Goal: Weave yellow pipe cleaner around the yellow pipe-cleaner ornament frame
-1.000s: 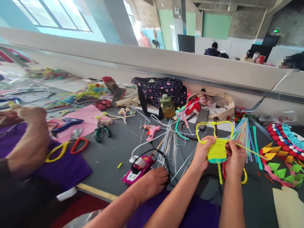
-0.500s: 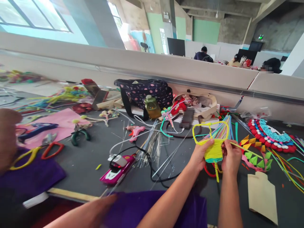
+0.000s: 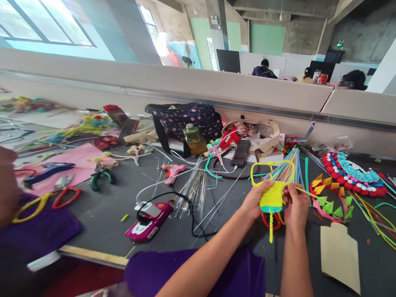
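A small frame of yellow chenille stem (image 3: 270, 195) is held up over the table. Its lower part is wound solid, with a teal band and a twisted tail below; the upper part is an open loop. My left hand (image 3: 255, 200) pinches the left side of the wound part between thumb and fingers. At the right edge, my right hand (image 3: 296, 204) has its fingers closed on a loose yellow stem end (image 3: 312, 192) that sticks out to the right. Partly hidden behind the piece are red-handled scissors (image 3: 266, 220).
Nearby lie a tan paper cutout (image 3: 339, 255), a leafy pink ring (image 3: 332, 210), a red-and-blue beaded collar (image 3: 352, 175), wire stems (image 3: 196, 194), a pink glue gun (image 3: 175, 171) and a magenta power strip (image 3: 150, 222). A bottle (image 3: 194, 140) stands behind. Another person's arm (image 3: 6, 185) is at left.
The yellow piece and both hands have shifted slightly left and down in view, the piece turning more upright. Another person's forearm at the lower left has gone from view.
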{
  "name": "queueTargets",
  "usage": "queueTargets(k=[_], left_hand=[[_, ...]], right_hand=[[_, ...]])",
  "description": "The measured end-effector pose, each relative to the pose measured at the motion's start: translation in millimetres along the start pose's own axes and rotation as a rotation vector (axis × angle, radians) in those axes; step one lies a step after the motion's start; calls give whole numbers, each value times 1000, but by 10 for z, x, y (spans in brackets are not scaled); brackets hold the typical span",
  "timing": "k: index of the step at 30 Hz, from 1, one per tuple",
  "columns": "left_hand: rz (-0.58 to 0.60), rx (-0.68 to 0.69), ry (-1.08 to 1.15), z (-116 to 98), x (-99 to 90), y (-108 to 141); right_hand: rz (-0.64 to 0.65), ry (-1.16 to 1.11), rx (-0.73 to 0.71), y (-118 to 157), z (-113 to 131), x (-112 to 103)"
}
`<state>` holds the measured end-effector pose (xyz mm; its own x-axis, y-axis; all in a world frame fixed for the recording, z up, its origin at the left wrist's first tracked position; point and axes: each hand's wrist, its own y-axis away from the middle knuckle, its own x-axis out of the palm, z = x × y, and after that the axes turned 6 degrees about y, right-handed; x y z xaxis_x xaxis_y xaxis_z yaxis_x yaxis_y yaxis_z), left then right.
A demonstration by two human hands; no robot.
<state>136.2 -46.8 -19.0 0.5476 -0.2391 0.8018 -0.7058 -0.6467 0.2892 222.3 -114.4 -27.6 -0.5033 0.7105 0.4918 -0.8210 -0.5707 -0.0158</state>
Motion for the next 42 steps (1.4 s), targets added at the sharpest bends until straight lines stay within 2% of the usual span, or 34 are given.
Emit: queueTargets(k=[8, 12, 17, 23, 30, 35, 42], left_hand=[[60, -86, 46, -194, -124, 103], [47, -81, 40, -326, -264, 161], [42, -71, 43, -597, -474, 228], [54, 59, 0, -914, -698, 305], [34, 217, -73, -1207, -944, 360], [31, 178, -110, -1339, -1074, 310], [-37, 214, -150, -1311, -1146, 231]], right_hand=[[95, -35, 86, 131, -54, 100], [78, 47, 39, 209, -103, 196], [40, 108, -5, 314, -159, 424], [32, 116, 16, 375, -272, 740], [-2, 193, -31, 372, -497, 1027], [11, 237, -55, 372, -644, 1065], [7, 225, -19, 363, -727, 993]])
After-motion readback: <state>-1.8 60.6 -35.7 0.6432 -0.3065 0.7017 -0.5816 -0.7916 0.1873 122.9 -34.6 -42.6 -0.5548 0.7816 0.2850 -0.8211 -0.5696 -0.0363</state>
